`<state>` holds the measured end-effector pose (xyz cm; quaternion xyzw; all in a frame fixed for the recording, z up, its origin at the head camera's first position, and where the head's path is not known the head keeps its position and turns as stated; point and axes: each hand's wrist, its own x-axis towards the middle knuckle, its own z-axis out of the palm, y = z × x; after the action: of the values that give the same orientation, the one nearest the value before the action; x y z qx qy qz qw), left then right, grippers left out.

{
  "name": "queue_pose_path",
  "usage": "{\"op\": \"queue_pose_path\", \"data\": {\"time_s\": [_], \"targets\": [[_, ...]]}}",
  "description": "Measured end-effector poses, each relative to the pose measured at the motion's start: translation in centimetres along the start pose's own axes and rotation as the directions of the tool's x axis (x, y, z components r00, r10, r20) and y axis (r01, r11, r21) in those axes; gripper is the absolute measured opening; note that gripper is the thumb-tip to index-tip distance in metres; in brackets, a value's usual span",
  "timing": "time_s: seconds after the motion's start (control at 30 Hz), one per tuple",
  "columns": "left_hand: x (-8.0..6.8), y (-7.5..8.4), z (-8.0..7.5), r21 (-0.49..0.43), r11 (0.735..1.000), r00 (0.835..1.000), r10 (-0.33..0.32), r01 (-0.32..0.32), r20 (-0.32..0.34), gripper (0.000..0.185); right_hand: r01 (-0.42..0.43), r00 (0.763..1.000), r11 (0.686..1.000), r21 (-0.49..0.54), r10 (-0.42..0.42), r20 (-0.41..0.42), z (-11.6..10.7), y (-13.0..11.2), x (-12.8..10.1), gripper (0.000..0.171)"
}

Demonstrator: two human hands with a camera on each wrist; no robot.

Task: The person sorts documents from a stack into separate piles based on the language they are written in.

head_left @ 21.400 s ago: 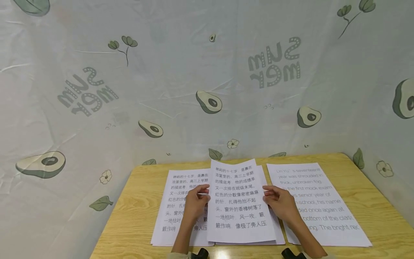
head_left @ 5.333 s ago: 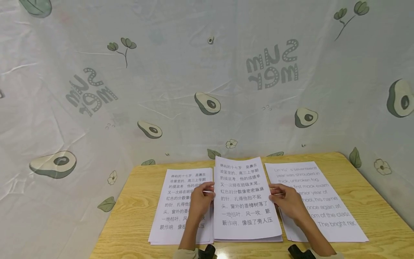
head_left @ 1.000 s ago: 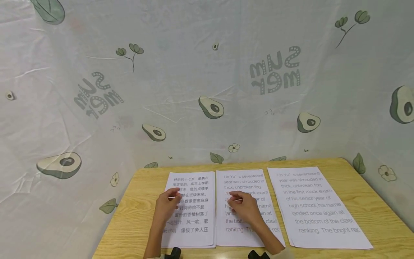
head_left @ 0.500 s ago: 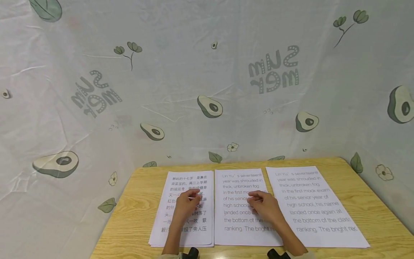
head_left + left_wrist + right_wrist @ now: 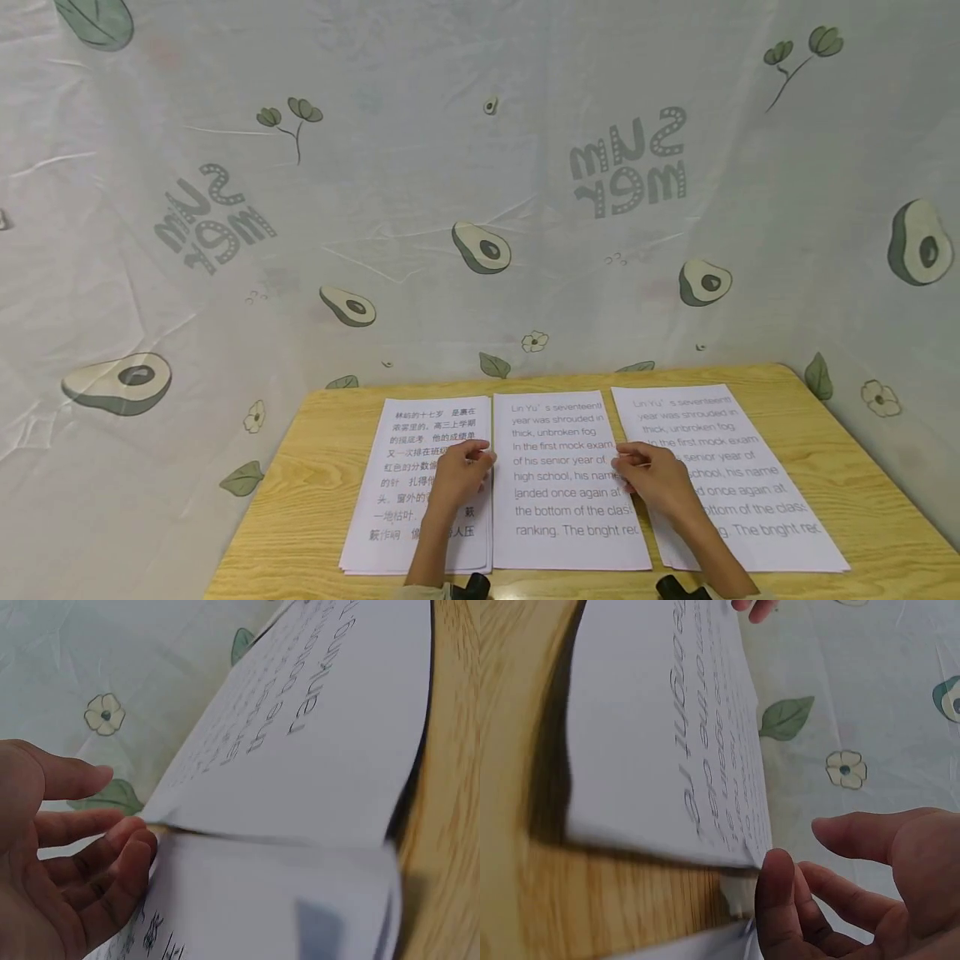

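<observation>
Lit evenly, soft and bright, no glare | head view sharp, bending at edges | wrist views blurring near paper (image 5: 300, 900) and fingers (image 5: 780, 900) | dark shadow falling under sheet on bench (image 5: 525, 825)

White printed sheets (image 5: 570, 483), yellow wood-grain table (image 5: 315, 500), avocado-print backdrop (image 5: 480, 208)

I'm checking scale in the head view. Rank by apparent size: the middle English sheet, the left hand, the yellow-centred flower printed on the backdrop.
1. Middle English sheet, clearly largest.
2. Left hand.
3. Flower, smallest, though it sits farther from the camera.
</observation>
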<state>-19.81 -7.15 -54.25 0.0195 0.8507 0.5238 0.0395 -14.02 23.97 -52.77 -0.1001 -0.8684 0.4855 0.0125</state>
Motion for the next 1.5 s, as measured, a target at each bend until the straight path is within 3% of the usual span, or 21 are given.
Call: {"op": "queue_pose_path", "data": {"time_s": [0.47,0.67,1.0,1.5], "targets": [[-0.1,0.2,1.1,0.144,0.99,0.999,-0.009,0.014,-0.036,0.038,-0.013,0.998,0.996,-0.085,0.019,0.067,-0.5,0.6,0.5,0.05],[-0.1,0.3,1.3,0.165,0.986,1.0,-0.005,0.009,-0.026,0.036,0.03,0.997,0.992,-0.125,-0.02,0.079,-0.4,0.7,0.5,0.05],[-0.2,0.6,1.2,0.127,0.992,1.0,0.005,-0.002,-0.023,0.038,0.08,0.996,0.983,-0.166,-0.073,0.049,-0.5,0.3,0.3,0.045],[-0.3,1.0,1.4,0.025,0.998,0.998,0.066,-0.066,-0.016,0.035,0.113,0.994,0.986,-0.126,-0.113,0.002,-0.5,-0.3,-0.3,0.039]]}}
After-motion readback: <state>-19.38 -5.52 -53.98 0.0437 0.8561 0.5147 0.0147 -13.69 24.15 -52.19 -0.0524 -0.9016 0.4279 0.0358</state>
